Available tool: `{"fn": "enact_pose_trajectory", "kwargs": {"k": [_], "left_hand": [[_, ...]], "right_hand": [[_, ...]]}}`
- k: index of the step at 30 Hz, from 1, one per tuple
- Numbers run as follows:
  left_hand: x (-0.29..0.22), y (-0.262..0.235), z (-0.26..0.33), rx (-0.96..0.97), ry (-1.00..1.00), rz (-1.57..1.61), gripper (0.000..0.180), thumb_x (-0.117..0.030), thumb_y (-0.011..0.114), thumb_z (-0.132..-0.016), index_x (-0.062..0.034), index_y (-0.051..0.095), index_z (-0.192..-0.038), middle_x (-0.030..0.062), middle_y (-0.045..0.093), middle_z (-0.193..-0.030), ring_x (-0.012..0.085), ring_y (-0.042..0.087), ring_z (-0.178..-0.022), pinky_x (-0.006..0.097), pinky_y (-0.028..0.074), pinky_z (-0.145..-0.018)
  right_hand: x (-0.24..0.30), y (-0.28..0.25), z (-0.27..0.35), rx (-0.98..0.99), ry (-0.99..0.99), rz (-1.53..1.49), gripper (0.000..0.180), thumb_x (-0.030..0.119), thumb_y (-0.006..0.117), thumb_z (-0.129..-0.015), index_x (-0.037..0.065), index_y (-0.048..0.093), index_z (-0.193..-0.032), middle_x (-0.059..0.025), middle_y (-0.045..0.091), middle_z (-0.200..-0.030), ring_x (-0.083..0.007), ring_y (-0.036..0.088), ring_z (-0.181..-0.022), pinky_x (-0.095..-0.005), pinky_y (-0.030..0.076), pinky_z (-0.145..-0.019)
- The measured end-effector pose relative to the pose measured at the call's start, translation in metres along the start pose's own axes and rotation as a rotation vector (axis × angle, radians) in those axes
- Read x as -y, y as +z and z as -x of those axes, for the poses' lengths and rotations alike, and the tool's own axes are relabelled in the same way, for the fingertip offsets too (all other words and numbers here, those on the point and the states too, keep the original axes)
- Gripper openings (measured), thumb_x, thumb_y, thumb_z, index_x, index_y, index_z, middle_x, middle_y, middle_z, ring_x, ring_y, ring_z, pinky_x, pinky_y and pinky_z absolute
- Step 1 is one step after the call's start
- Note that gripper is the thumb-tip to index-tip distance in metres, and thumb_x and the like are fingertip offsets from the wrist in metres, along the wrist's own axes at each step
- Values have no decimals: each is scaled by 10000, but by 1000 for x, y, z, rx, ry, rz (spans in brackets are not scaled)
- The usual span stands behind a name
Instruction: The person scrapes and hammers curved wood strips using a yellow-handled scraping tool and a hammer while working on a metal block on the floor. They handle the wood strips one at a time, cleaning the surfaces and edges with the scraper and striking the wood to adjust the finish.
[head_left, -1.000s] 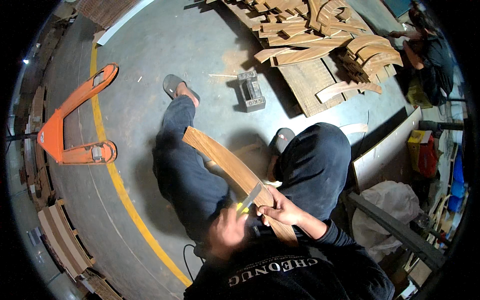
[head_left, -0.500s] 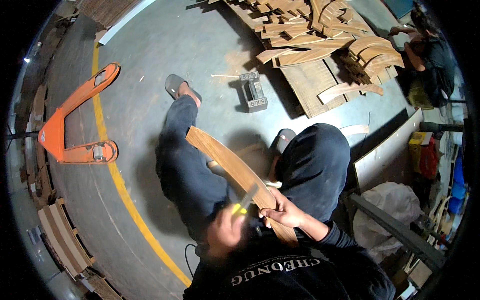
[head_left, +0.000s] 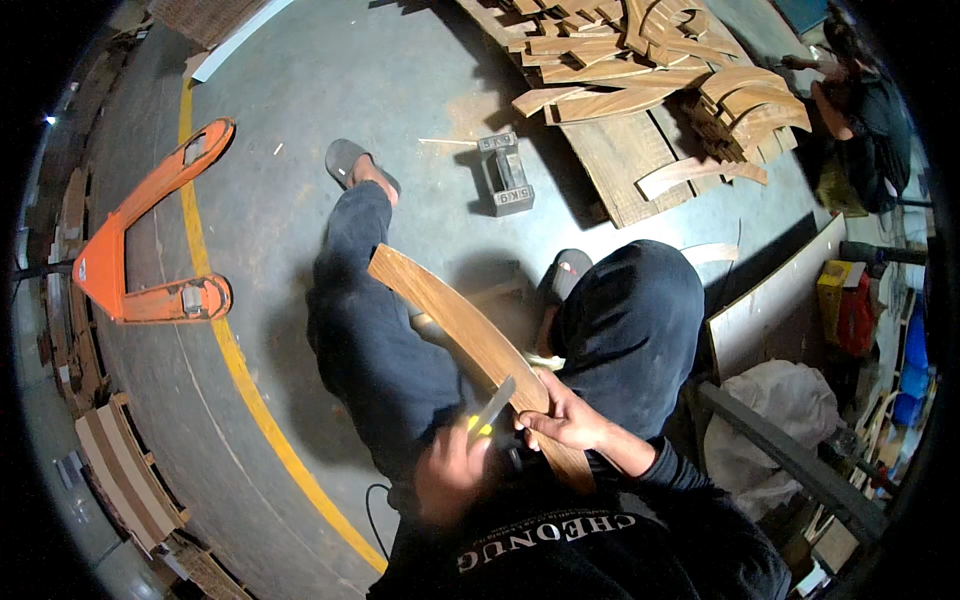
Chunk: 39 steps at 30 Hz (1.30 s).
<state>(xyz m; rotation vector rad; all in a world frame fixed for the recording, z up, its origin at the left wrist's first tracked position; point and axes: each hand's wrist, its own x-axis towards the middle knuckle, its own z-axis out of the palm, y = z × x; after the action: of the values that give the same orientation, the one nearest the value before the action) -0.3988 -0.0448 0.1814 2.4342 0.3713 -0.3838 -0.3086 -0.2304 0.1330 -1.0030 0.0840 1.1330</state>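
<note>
A long, curved brown wooden piece [head_left: 440,312] lies slantwise over my lap, its far end above my left leg. My right hand [head_left: 572,418] is closed round its near part, thumb on the top face. In my left hand [head_left: 452,468], slightly blurred, is a knife-like tool [head_left: 493,402] with a flat grey blade and a yellow handle. The blade's tip lies at the wood's left edge, just short of my right hand; whether it touches I cannot tell. My left fingers partly hide the handle.
Curved wooden pieces [head_left: 620,103] lie heaped on a low wooden platform [head_left: 625,165] ahead right; another person [head_left: 865,125] sits beyond. A dumbbell-shaped weight [head_left: 507,175] stands on the floor. An orange pallet jack [head_left: 108,262] is at left. A pale sack [head_left: 765,420] and dark bar [head_left: 790,450] are at right.
My left hand and the blade have shifted slightly, and the hand is less blurred. My right hand keeps its grip on the wood. The whole view has shifted a little.
</note>
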Motion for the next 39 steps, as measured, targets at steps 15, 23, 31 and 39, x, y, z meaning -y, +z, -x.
{"fn": "enact_pose_trajectory", "kwargs": {"k": [15, 23, 31, 39], "left_hand": [[-14, 4, -26, 1, 71, -59, 350, -242, 635, -859, -48, 569, -1142, 177, 612, -930, 379, 621, -825, 435, 510, -672], [-7, -4, -2, 32, -12, -91, 361, -236, 631, -859, -44, 565, -1157, 185, 606, -928, 385, 620, -820, 436, 507, -673], [-15, 6, -22, 2, 94, -58, 340, -250, 605, -887, -50, 538, -1153, 177, 600, -934, 395, 606, -842, 443, 498, -692], [-12, -3, -18, 38, 49, -83, 355, -243, 618, -868, -70, 534, -1167, 179, 602, -946, 397, 608, -838, 457, 501, -677]], "right_hand": [[-1, 1, 1, 1, -40, -27, 576, -39, 541, -896, 71, 242, -1376, -74, 554, -871, -136, 582, -617, -267, 488, -561], [-3, -2, 3, 8, -54, -13, 572, -45, 546, -894, 60, 245, -1369, -72, 551, -874, -130, 579, -610, -260, 484, -560], [-2, -3, 4, -11, -47, -1, 576, -37, 542, -893, 71, 248, -1376, -65, 557, -871, -127, 578, -604, -261, 487, -564], [-6, -2, 3, -14, -80, -15, 572, -39, 534, -895, 70, 242, -1375, -72, 560, -878, -126, 578, -599, -263, 493, -553]]}}
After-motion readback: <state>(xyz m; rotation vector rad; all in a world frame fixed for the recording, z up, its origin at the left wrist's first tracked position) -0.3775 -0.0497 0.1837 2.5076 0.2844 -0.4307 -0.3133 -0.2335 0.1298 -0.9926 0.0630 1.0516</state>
